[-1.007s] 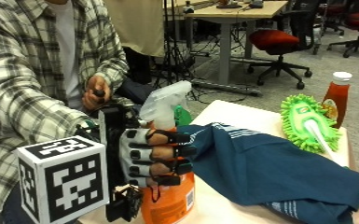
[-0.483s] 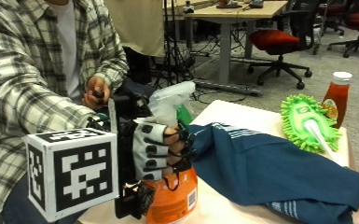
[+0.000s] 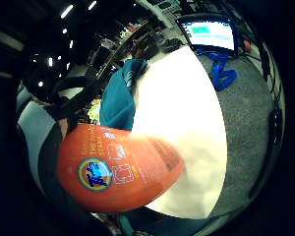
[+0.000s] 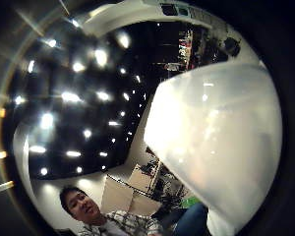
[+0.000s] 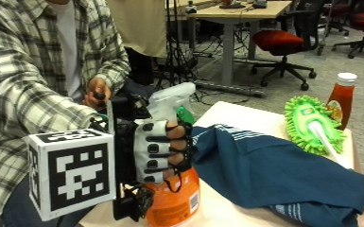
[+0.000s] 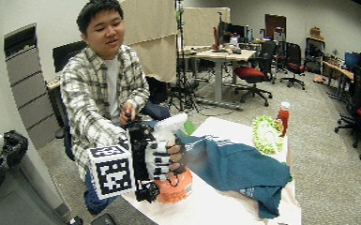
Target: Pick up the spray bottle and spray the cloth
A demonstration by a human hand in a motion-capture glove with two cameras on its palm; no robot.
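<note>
The bottle (image 5: 172, 196) is gripped by the gloved right hand (image 5: 162, 151), whose fingers (image 5: 178, 142) are curled round the neck below the white spray head (image 5: 169, 98). The orange body is seen at the near corner of the table (image 5: 244, 116), and whether its base touches the table cannot be told. Beside the bottle, on the side away from the person, the teal cloth (image 5: 276, 170) is spread in folds over the table, its near edge close against the bottle. Beyond the cloth, at the far edge, a green duster (image 5: 314, 125) is laid, and just behind it a ketchup bottle (image 5: 341, 97) is stood upright. In the little finger side palm view, the orange label (image 3: 118, 167) is pressed close to the palm, with the cloth (image 3: 118, 101) behind it. Compared with a second ago, the hand and bottle are found in much the same place beside the cloth; the cloth, duster and ketchup bottle are unmoved.
</note>
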